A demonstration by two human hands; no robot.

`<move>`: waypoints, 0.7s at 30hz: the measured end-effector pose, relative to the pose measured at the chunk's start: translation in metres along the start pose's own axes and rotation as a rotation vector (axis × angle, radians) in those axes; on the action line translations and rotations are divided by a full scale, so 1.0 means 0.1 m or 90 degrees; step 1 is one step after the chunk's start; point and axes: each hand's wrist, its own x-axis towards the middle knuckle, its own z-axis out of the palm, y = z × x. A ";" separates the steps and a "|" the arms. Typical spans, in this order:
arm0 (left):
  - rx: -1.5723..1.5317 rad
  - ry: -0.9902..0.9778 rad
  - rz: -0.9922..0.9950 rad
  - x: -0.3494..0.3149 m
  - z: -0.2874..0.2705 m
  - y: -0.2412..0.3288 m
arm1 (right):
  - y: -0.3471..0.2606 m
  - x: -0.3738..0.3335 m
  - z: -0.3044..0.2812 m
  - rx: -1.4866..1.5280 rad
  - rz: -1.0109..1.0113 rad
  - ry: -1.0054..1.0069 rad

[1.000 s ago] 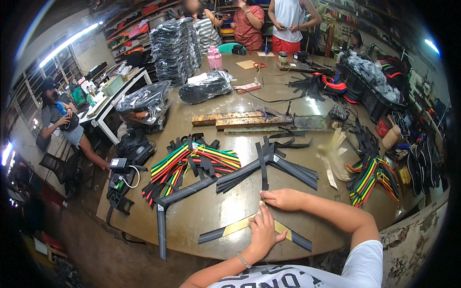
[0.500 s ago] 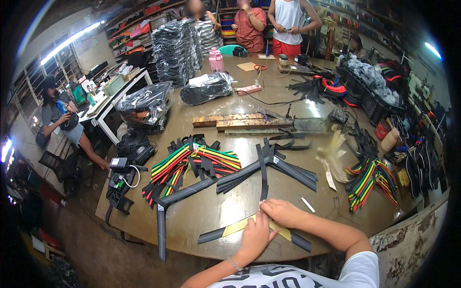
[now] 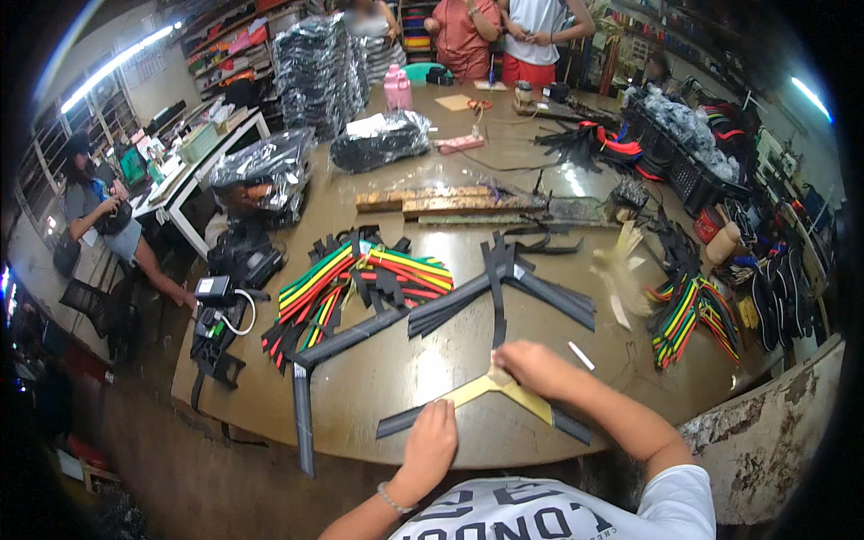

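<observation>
Left hand (image 3: 432, 438) presses, right hand (image 3: 536, 371) pinches a forked strap (image 3: 472, 391), lower centre. Its middle is already yellow-faced, its lower ends black.

Black strap (image 3: 472, 391) with yellow middle stretch

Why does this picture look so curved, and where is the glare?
In the head view, fisheye distortion bows the near edge of the brown table and the corners go black; the tube light at upper left is washed out; pale glare marks the tabletop; the Y-shaped piece still shows yellow against black.
</observation>
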 end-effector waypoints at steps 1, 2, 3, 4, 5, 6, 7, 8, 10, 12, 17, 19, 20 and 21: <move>0.089 -0.062 -0.025 0.01 0.04 0.10 | -0.04 0.05 -0.03 0.101 0.016 0.086; 0.122 -0.041 -0.044 0.01 0.09 0.20 | -0.10 0.08 -0.05 0.123 0.022 0.125; 0.172 -0.051 -0.069 0.02 0.14 0.29 | -0.18 0.10 -0.04 0.147 0.053 0.182; 0.225 -0.047 -0.086 0.02 0.19 0.36 | -0.27 0.13 -0.01 0.154 0.038 0.186; 0.202 -0.055 -0.111 0.00 0.24 0.40 | -0.36 0.13 0.04 0.167 0.031 0.202; 0.183 -0.046 -0.129 0.00 0.28 0.44 | -0.46 0.14 0.11 0.186 0.044 0.198; 0.174 -0.033 -0.146 -0.03 0.31 0.48 | -0.53 0.16 0.16 0.184 0.014 0.176; 0.135 -0.029 -0.158 -0.06 0.32 0.50 | -0.59 0.18 0.21 0.188 0.005 0.136; 0.086 0.007 -0.175 -0.07 0.36 0.53 | -0.69 0.24 0.30 0.185 -0.026 0.085; 0.133 -0.022 -0.173 -0.09 0.38 0.55 | -0.78 0.27 0.40 0.182 -0.083 0.056; 0.072 0.031 -0.170 -0.09 0.45 0.53 | -0.95 0.36 0.53 0.002 -0.093 -0.009; 0.038 0.038 -0.169 -0.10 0.48 0.52 | -0.98 0.39 0.56 -0.069 -0.102 -0.012; 0.020 0.064 -0.163 -0.11 0.49 0.51 | -1.00 0.41 0.58 -0.105 -0.102 -0.024; 0.003 0.059 -0.155 -0.13 0.49 0.50 | -1.03 0.42 0.60 -0.144 -0.099 -0.031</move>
